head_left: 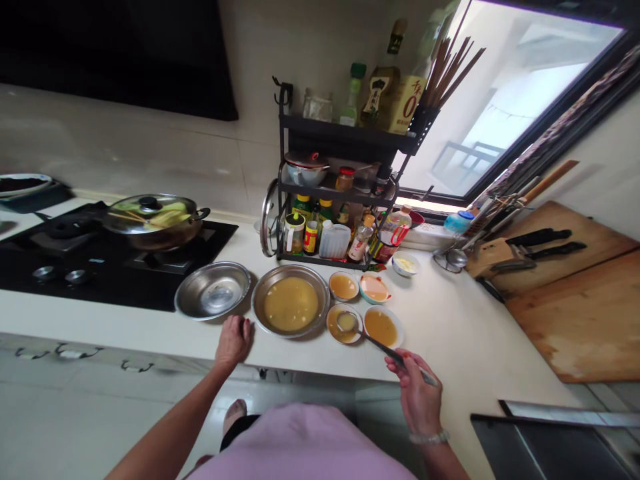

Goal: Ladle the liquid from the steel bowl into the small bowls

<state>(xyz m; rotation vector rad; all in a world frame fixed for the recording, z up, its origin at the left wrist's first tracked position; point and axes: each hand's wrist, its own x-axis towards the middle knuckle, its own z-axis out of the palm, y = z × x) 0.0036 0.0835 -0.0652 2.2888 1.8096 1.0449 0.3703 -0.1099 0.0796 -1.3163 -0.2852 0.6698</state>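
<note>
My right hand point(419, 387) is closed around the dark handle of a ladle point(383, 348). The ladle's bowl point(347, 323) is over a small bowl of yellowish-brown liquid point(336, 332), with liquid in it. Beside it are a bowl of darker brown liquid point(381, 327), another bowl of brownish liquid point(343, 286) and a bowl of paler orange liquid point(375, 289). A wide metal basin point(256, 303) holds cloudy yellow liquid with pale bits. My left hand point(234, 339) rests on the counter's front edge, fingers curled, just below a second metal basin point(187, 293) with a wet bottom.
Left of the basins, a lidded pan point(185, 233) sits on the black gas stove point(125, 283). Behind the bowls stands a black rack point(345, 135) of bottles and jars. A bowl with pale yellow pieces point(405, 264), a knife block point(493, 257) and wooden boards point(575, 320) are at the right.
</note>
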